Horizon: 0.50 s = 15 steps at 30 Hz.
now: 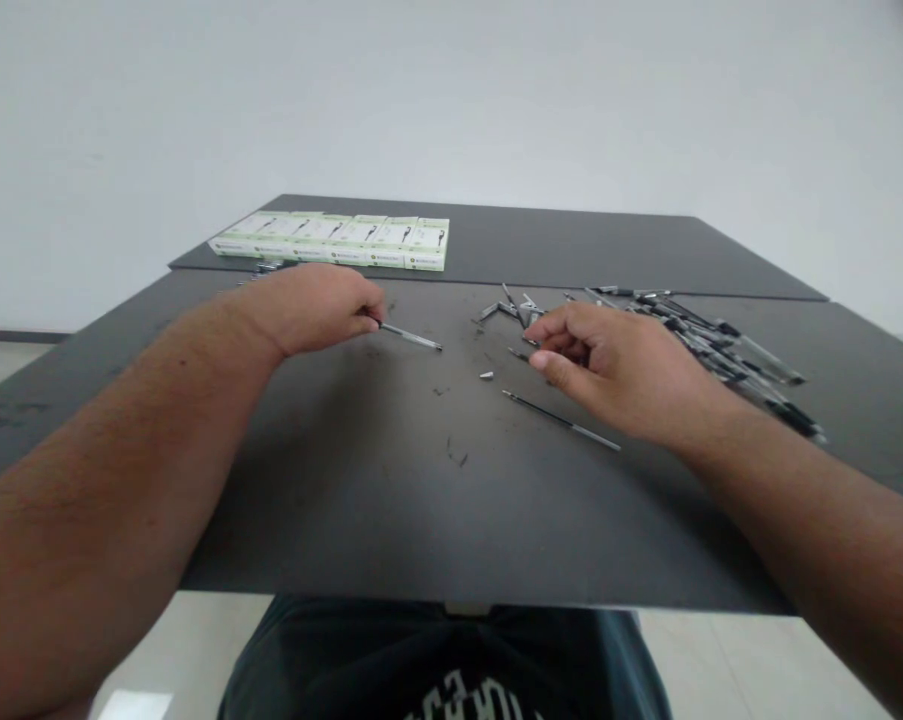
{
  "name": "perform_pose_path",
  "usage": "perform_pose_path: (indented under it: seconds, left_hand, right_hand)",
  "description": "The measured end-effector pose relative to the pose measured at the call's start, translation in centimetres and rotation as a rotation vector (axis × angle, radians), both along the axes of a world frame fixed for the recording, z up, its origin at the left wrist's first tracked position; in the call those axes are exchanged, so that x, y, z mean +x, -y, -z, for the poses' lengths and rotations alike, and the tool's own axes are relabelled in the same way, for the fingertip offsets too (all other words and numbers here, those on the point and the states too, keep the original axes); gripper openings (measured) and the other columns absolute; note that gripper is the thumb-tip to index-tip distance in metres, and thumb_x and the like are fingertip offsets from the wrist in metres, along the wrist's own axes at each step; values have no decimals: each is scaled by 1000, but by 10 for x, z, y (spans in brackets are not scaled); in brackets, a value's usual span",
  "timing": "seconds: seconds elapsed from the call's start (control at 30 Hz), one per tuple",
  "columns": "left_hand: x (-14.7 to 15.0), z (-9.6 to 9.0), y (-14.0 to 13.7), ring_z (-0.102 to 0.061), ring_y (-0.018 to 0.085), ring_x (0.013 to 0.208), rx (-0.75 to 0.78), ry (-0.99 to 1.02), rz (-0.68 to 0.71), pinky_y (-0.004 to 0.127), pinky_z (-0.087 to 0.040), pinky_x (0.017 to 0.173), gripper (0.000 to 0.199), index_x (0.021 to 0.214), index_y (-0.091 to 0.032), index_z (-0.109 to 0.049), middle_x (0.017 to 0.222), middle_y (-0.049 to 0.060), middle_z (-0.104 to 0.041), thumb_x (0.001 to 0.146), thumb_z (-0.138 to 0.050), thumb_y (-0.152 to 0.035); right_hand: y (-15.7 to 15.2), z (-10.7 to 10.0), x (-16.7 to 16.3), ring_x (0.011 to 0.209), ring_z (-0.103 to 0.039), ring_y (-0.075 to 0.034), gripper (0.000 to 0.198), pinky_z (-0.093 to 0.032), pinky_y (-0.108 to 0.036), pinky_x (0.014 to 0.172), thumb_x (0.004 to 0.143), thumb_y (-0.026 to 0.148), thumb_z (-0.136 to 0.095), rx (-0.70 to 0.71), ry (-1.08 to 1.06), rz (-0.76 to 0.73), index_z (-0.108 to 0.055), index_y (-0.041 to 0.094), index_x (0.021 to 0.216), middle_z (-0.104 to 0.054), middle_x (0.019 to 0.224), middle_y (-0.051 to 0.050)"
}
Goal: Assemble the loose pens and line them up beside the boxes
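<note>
My left hand (338, 305) is closed in a pinch round one end of a clear pen barrel (413, 337), which points right and slightly down over the table. My right hand (616, 365) has its fingers curled at a small pile of silver pen tips (507, 306). A thin dark piece (518, 354) sticks out beside its thumb; the rest of it is hidden by the hand. Below lies a loose ink refill (560, 420), black with a pale end. A single silver cone tip (486, 376) rests between the two hands.
Several clear pens with black parts (728, 360) lie in a heap on the right. White-and-green boxes (368, 240) stand in a row at the back left. More thin pieces (271, 267) show behind my left wrist. A seam crosses the dark table (421, 510).
</note>
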<state>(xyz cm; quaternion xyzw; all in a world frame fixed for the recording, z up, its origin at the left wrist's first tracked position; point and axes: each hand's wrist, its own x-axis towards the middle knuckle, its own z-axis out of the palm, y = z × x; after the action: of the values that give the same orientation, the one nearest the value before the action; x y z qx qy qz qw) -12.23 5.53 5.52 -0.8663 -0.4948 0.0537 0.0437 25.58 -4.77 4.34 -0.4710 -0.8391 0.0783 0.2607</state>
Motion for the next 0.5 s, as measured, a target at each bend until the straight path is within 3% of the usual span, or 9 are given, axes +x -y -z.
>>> perform_pose_path:
  seconds: [0.1,0.17,0.23,0.37,0.5]
  left_hand:
    - [-28,5,-7,-69,26,81,-65,-35,-135,41,-46,73,30,85,-32,-81,85,4,-82,85,-66,-58]
    - [-44,8,-8,-65,21,80,-81,5,-184,40,-47,78,51,81,-30,-79,75,-1,-75,85,-65,-79]
    - [-53,10,-10,-62,17,81,-108,12,-226,38,-49,81,60,83,-30,-79,73,-6,-72,83,-64,-87]
    - [-44,15,-14,-69,25,85,-34,-49,-299,41,-50,73,39,93,-31,-84,85,2,-81,80,-72,-66]
    - [-8,25,-9,-80,33,94,40,-46,-164,43,-57,81,41,117,-30,-86,102,11,-89,86,-66,-49]
  right_hand:
    - [1,0,0,82,-80,-25,20,-56,-38,74,102,38,-74,5,8,-1,-82,27,116,-87,93,-4]
    - [1,1,1,82,-80,-25,20,-56,-38,74,102,38,-73,7,10,-9,-82,28,116,-88,94,-4]
    - [0,2,1,83,-80,-26,20,-57,-38,74,101,38,-74,6,4,-22,-82,27,117,-88,95,-5]
    - [1,3,2,83,-81,-26,23,-59,-39,77,101,36,-73,-4,9,-37,-82,26,119,-88,96,-5]
    - [1,2,0,86,-83,-26,25,-60,-39,79,102,37,-72,-8,25,-39,-82,25,121,-89,99,-6]
